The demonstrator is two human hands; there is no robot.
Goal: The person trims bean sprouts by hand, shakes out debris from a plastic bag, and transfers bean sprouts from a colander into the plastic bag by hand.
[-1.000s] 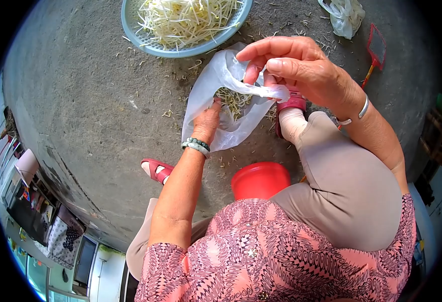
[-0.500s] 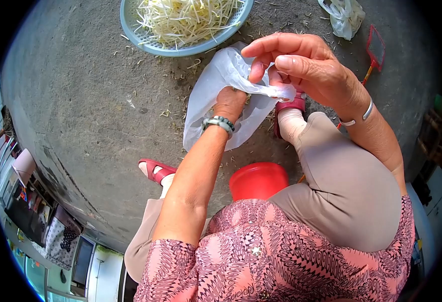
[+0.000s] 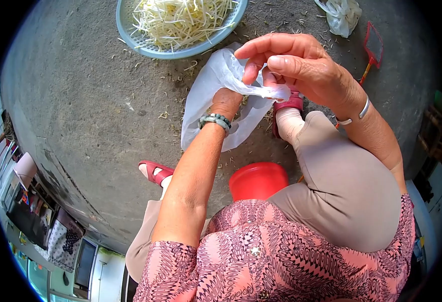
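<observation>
Fingers of the right hand (image 3: 301, 68) pinched the rim of a thin white plastic bag (image 3: 216, 88), holding its mouth up over the concrete floor (image 3: 90, 95). The left hand (image 3: 227, 102) was pushed into the bag's opening, its fingers hidden inside, so whether it gripped anything could not be told. A bead bracelet (image 3: 215, 121) circled that wrist. Beyond the bag lay a pale blue basket (image 3: 130, 35) of bean sprouts (image 3: 178, 17). A red stool (image 3: 258, 180) showed between the knees, red sandals (image 3: 153, 172) below, and a red hand net (image 3: 373, 48) lay to the right.
</observation>
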